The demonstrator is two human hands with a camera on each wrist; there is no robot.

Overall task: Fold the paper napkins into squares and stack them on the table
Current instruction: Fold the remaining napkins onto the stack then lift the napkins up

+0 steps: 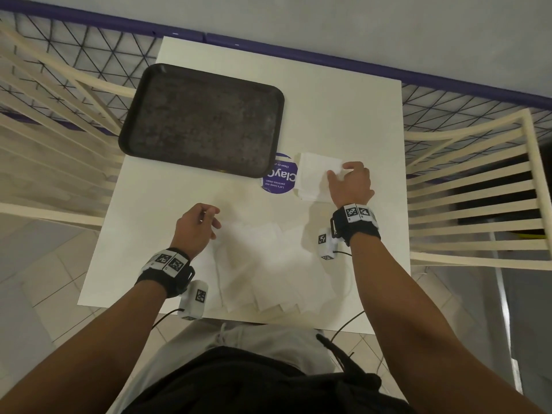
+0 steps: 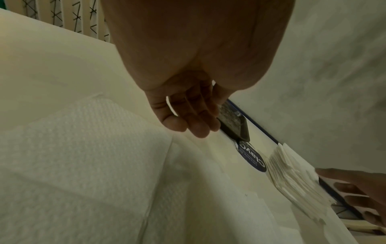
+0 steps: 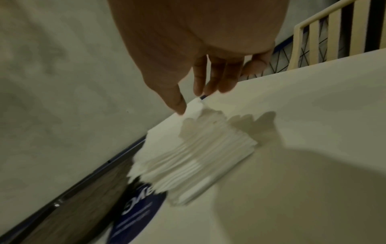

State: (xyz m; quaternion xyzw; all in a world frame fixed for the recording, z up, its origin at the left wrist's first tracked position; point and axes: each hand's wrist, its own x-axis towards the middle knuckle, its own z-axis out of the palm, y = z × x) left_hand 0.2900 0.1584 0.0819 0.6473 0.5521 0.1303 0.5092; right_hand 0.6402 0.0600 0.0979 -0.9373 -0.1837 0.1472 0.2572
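Right hand (image 1: 351,185) is pinching the top napkin's corner on the stack (image 1: 313,177), just right of the tray (image 1: 203,119); left hand (image 1: 195,227) is hovering loosely curled, empty, over napkins (image 1: 263,264) nearer than the tray.

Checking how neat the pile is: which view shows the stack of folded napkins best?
The right wrist view: the stack of folded napkins fills mid-frame, its layered edges visible though blurred. The head view shows only its top; the left wrist view shows it small, at the side.
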